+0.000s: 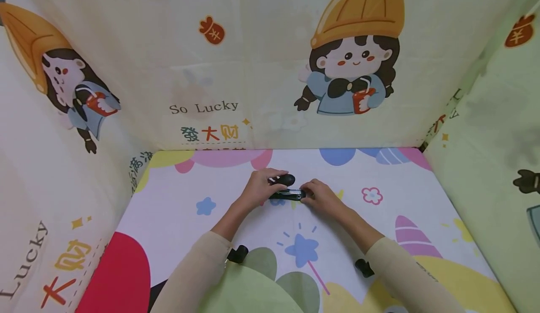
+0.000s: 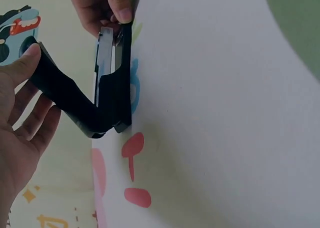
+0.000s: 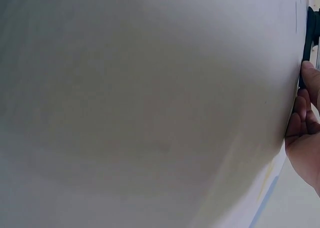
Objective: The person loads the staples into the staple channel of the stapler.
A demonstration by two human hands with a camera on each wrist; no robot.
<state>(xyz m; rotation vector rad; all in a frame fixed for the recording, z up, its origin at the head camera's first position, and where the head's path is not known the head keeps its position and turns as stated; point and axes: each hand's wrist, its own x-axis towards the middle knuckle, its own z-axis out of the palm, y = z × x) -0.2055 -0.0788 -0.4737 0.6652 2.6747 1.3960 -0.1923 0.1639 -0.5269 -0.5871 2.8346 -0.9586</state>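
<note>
A black stapler point(image 1: 288, 194) lies folded open over the table, its top arm point(image 2: 67, 92) swung up from its base point(image 2: 124, 82). Along the base runs a metal staple channel point(image 2: 104, 50). My left hand point(image 1: 257, 186) holds the raised top arm near its rounded end, thumb on one side and fingers on the other. At the opposite end of the base, my right hand point(image 1: 322, 197) pinches the tip between thumb and fingers. In the right wrist view, only part of the stapler point(image 3: 309, 35) shows at the right edge, beside the right hand point(image 3: 306, 148).
The table cover point(image 1: 236, 224) is white with printed stars, flowers and coloured shapes. Behind it hangs a patterned cloth wall point(image 1: 270, 83), with more cloth at left and right. Small black devices point(image 1: 237, 254) sit at both sleeve cuffs, low over the table.
</note>
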